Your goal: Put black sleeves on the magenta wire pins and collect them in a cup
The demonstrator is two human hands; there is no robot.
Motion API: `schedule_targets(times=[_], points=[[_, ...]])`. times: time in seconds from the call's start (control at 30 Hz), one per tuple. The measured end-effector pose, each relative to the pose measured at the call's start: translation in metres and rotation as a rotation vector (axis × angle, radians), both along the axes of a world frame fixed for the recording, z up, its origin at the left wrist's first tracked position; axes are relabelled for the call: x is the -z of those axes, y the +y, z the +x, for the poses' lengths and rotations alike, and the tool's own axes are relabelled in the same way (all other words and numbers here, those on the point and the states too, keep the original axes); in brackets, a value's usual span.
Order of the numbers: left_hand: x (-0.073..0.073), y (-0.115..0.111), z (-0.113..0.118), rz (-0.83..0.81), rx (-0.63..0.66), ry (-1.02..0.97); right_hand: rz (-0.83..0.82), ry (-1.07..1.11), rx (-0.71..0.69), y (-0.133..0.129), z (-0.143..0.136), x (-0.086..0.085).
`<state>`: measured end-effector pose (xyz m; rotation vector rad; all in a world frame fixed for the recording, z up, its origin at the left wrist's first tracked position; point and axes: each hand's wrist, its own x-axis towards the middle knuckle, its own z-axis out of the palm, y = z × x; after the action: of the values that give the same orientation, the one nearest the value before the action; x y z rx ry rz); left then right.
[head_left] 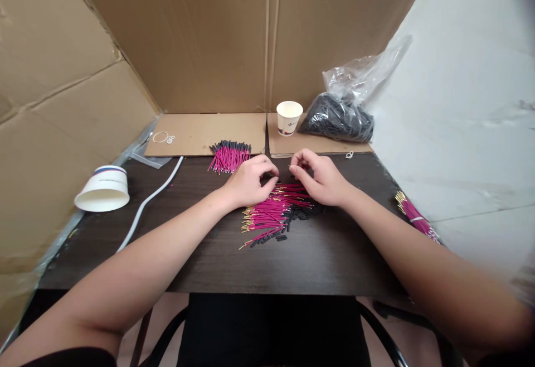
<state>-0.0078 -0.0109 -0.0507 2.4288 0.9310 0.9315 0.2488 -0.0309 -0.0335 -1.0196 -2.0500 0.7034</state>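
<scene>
Magenta wires with gold tips (267,213) lie in a loose pile on the dark table, with short black sleeves (298,212) scattered along their right side. Over the pile's upper left edge is my left hand (254,180), its fingers curled and thumb near the fingertips; whatever it pinches is hidden. My right hand (317,176) is beside the pile's upper right, thumb and forefinger pinched, with a tiny gold tip showing at the fingertips. Behind my left hand sits a second bunch of magenta wires with black ends (229,157).
An upright paper cup (290,117) and a plastic bag of black pieces (340,116) stand at the back. A tipped cup (104,189) and white cable (152,197) lie left. A banded wire bundle (416,216) rests at the right edge. Cardboard walls (188,38) enclose the table.
</scene>
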Motion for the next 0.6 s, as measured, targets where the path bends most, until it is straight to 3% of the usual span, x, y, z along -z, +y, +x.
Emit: schedule_targets(times=[0.6], points=[[-0.003,0.001,0.001,-0.109,-0.021,0.108,0.174,-0.121,-0.013,0.007,0.002,0.013]])
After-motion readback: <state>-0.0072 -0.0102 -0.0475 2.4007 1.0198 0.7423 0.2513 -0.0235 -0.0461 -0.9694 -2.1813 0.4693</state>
